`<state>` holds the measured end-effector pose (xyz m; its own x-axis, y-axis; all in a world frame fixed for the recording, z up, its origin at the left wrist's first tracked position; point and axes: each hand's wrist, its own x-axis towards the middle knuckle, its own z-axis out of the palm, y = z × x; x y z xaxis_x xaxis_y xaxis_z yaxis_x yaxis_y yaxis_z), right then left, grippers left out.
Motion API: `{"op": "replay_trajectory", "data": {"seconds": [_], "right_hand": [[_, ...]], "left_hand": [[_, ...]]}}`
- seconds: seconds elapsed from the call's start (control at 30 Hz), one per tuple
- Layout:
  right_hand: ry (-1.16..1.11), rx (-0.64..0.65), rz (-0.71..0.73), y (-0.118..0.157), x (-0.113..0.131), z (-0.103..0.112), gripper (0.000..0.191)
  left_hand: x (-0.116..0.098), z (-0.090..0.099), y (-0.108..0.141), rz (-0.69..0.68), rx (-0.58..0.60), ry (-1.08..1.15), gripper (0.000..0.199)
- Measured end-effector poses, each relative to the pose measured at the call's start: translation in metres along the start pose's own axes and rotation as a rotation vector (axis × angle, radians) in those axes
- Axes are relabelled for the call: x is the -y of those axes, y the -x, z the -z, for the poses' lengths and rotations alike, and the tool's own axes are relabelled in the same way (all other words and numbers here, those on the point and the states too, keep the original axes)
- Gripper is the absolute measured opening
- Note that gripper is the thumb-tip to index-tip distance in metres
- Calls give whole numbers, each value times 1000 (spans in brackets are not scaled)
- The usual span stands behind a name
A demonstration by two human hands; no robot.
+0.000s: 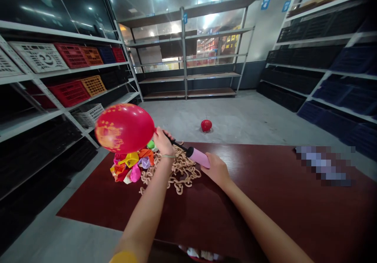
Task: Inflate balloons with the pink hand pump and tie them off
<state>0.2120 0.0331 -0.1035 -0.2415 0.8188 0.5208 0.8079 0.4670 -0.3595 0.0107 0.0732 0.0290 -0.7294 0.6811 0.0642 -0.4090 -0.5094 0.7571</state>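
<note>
My left grip (163,142) clamps the red balloon (124,128) to the black nozzle (176,142) to hold it on; my right grip (216,170) clamps the pink hand pump (198,157) steady.

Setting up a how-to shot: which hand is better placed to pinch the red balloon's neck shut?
Left, probably: the left hand is already closed where the red rubber balloon meets the black pump nozzle, while the right hand sits farther off on the pink plastic pump barrel.
</note>
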Motion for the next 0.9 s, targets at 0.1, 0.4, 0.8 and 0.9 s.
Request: {"op": "replay_trajectory", "data": {"seconds": [0.1, 0.4, 0.8, 0.9], "right_hand": [[-3, -19, -20, 1, -4, 1, 41], [-5, 18, 14, 2, 5, 2, 37], [23, -28, -20, -1, -2, 2, 39], [44, -29, -10, -1, -2, 3, 38]], "left_hand": [[29, -3, 35, 67, 68, -13, 33], [15, 12, 23, 103, 146, 28, 33], [12, 6, 27, 25, 158, 7, 36], [41, 13, 49, 84, 209, -37, 37]]}}
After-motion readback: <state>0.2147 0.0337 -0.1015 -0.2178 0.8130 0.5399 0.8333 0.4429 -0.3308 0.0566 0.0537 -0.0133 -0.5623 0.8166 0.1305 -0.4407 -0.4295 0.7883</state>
